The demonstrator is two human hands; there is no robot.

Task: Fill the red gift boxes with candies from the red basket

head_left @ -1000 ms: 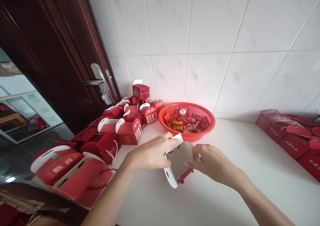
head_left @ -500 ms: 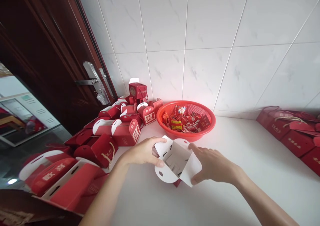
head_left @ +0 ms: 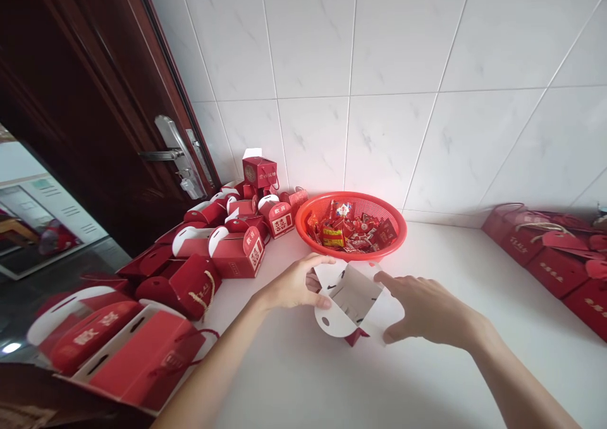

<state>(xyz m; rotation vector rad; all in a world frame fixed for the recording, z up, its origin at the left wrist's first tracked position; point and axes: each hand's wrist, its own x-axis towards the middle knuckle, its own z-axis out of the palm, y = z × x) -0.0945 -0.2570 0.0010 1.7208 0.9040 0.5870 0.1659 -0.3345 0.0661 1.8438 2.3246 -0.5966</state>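
Observation:
An unfolded gift box (head_left: 353, 296), white inside and red outside, stands at the middle of the counter with its flaps spread and its top open. Its inside shows slots in the card and no contents. My left hand (head_left: 301, 283) grips the left side, thumb on a white flap and fingers behind it. On the opposite side, my right hand (head_left: 422, 306) spans the right flap, its fingertips and thumb at the flap's edges. Just behind the box sits a red plastic basket (head_left: 401, 242) holding many wrapped sweets (head_left: 355, 230).
Red gift boxes (head_left: 237, 255) crowd the counter's left side, some with rope handles. Several more red boxes (head_left: 545, 268) line the right. A tiled wall (head_left: 389, 50) rises behind the white counter (head_left: 441, 246). At the left stands a dark wooden door (head_left: 95, 69) with a metal handle.
Both hands have shifted the unfolded box a little to the right. Its flaps remain spread, and the basket and other boxes stay in place.

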